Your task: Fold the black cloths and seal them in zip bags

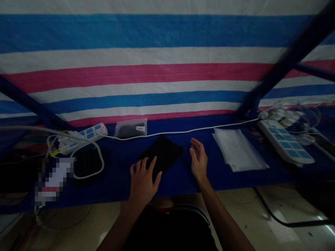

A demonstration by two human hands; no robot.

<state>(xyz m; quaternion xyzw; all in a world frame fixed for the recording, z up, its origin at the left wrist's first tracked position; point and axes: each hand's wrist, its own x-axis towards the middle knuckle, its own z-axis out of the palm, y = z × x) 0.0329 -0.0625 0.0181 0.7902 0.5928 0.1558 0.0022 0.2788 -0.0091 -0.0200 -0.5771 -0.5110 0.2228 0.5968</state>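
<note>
the left hand (143,184) rests on the near part of a folded black fabric (163,155), fingers spread and flat, the grip wide, with nothing pinched. the right hand (199,161) stands just right of the fabric, not touching it, palm turned inward and fingers lightly curled, the grip wide and empty. the fabric lies at the middle of a blue-covered table (115,177), toward its near edge. judged by its drape, it should handle as light, soft and limp; take hold along its folded edges, as it offers no stiff point. beyond it run a white cable (183,131) and a clear bag (131,128) holding a dark item. to the right lie papers in a clear sleeve (237,150) and a white power strip (284,144); far left sits a second power strip (90,135). a striped tarpaulin (157,71) hangs along the far side.
</note>
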